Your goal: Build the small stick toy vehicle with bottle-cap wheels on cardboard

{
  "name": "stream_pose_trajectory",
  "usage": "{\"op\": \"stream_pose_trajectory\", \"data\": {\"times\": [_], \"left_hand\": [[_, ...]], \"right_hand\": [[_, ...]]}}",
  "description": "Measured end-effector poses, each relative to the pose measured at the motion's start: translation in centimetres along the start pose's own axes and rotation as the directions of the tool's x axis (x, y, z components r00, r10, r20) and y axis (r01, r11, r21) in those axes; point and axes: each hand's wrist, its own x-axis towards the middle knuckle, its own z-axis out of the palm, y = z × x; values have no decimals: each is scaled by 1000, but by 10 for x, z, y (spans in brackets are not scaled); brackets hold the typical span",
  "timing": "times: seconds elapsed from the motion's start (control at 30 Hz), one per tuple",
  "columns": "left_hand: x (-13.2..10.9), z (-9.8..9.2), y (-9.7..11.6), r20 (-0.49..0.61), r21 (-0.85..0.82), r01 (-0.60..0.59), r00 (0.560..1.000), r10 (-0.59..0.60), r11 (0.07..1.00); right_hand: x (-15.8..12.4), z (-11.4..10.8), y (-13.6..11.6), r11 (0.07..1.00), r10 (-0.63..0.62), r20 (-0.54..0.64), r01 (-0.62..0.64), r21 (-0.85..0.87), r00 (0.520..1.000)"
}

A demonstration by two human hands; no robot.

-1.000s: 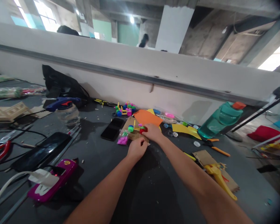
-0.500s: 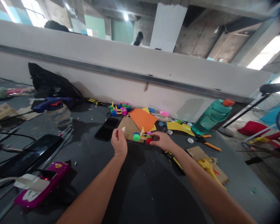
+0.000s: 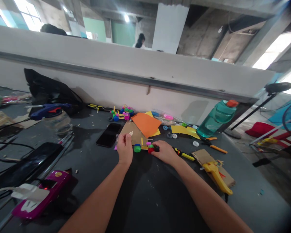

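My left hand is closed, with the pale tips of a few short sticks poking out above its thumb. To its right is a small toy car with a yellow frame, a blue-green wheel and a red-green wheel. The fingers of my right hand are closed on the car's right end, by the red-green wheel and a small pink piece. The car is at the near edge of a brown cardboard sheet; whether it rests on the table cannot be told.
Behind my hands lie orange paper, another colourful toy and a black phone. To the right are a green bottle, orange-handled pliers and a yellow glue gun. A purple power strip lies at left.
My right hand has moved down a little with the toy car, which now looks more level. My left hand stays closed on the sticks. The whole view has shifted slightly.
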Motion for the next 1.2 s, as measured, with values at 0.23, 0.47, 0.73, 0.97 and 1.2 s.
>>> {"op": "stream_pose_trajectory", "data": {"times": [0.23, 0.47, 0.73, 0.97, 1.2], "left_hand": [[-5, 1, 6, 75, 101, -41, 997, 33, 994], [-14, 0, 14, 88, 143, -182, 981, 170, 973], [-42, 10, 31, 450, 60, -203, 879, 155, 977], [-40, 13, 32, 487, 30, -26, 873, 8, 999], [-46, 14, 31, 527, -69, 91, 849, -42, 993]], "right_hand": [[3, 14, 5, 999, 45, -69, -43, 29, 997], [6, 16, 4, 998, 59, -76, -59, 8, 995], [-2, -25, 8, 959, 156, -135, -118, 258, 978], [-6, -35, -12, 795, 46, 61, -74, 603, 997], [-7, -31, -15, 669, 7, 202, -154, 727, 979]]}}
